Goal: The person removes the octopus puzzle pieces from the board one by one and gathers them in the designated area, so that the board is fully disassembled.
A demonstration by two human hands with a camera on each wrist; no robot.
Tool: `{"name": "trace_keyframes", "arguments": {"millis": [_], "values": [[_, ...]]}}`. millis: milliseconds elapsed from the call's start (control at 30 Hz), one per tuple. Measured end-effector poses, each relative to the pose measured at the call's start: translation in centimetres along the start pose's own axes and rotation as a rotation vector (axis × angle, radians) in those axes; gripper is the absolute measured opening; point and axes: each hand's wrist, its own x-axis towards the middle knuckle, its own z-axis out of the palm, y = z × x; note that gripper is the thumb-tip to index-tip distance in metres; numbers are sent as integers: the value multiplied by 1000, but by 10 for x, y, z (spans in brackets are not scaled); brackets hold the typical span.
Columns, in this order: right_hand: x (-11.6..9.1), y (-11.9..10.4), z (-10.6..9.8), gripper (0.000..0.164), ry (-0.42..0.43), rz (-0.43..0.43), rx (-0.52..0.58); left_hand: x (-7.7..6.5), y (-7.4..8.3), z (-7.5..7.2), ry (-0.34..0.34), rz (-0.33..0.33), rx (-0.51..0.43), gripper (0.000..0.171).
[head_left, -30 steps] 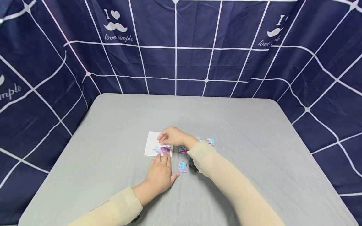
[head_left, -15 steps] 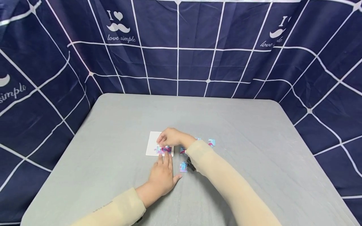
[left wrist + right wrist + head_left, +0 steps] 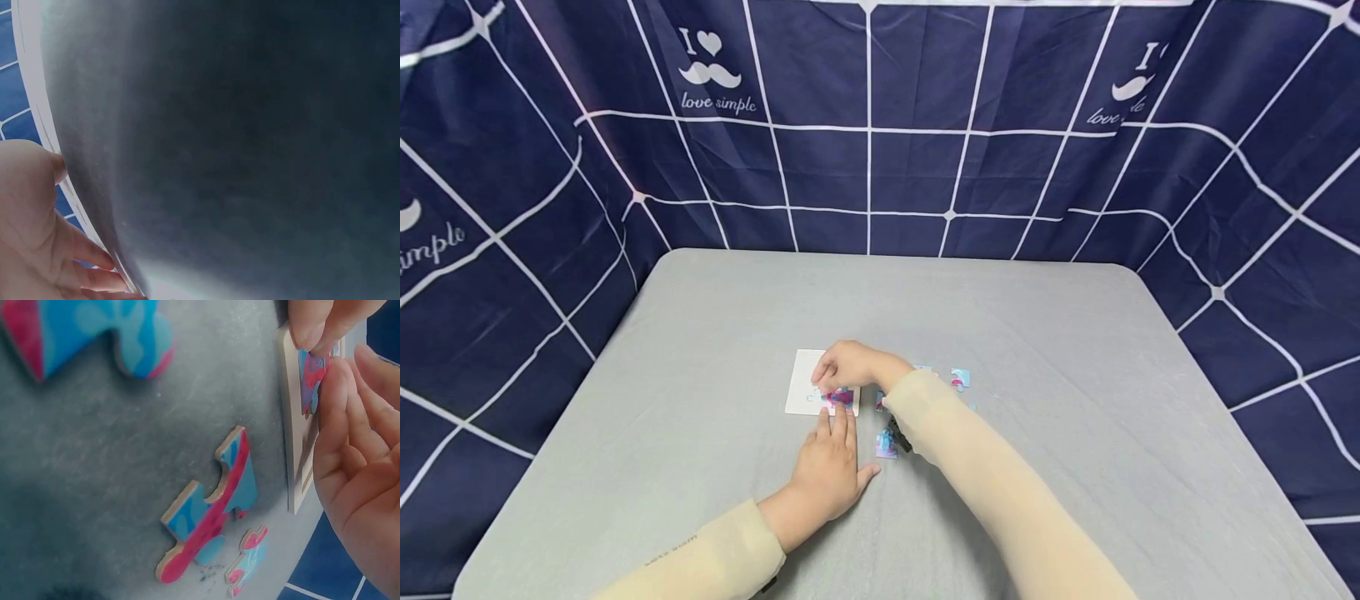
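Note:
A white puzzle board [image 3: 805,367] lies on the grey table, with pink and blue puzzle pieces [image 3: 838,398] set in its near right part. My left hand [image 3: 826,471] lies flat, fingers extended, the fingertips at the board's near edge against those pieces. In the right wrist view, fingertips [image 3: 309,325] from that hand touch the pieces. Over the board, my right hand [image 3: 852,364] is bent with thumb and fingers drawn together. A thin coloured sliver [image 3: 389,360] shows by its thumb, apparently the edge of a puzzle piece it pinches; the rest is hidden.
Several loose puzzle pieces lie right of the board: one blue and purple [image 3: 886,444] near the left thumb, one light blue [image 3: 960,377] farther right, and a pink-striped one [image 3: 215,512] partly under the right forearm. A dark blue curtain [image 3: 910,167] hangs behind the table.
The left piece in the row on the board no longer shows in its spot, where a bare outline appears. The right hand has shifted slightly left; the left hand stays in place.

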Motion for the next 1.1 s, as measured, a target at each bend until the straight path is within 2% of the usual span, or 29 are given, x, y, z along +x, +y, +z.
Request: {"name": "trace_keyframes", "arguments": {"millis": [233,567,867,1100], "values": [[5,1,3,19,-33,7,15,1,0,2,11,3,9,83],[8,0,5,8,-30,-28,35,0,0,3,10,15,39,85],[6,3,4,16,-66,-26,83,0,-1,5,32,15,42,85],[3,10,0,19,-7,-79,99,-1,-2,6,19,16,49,84]]}}
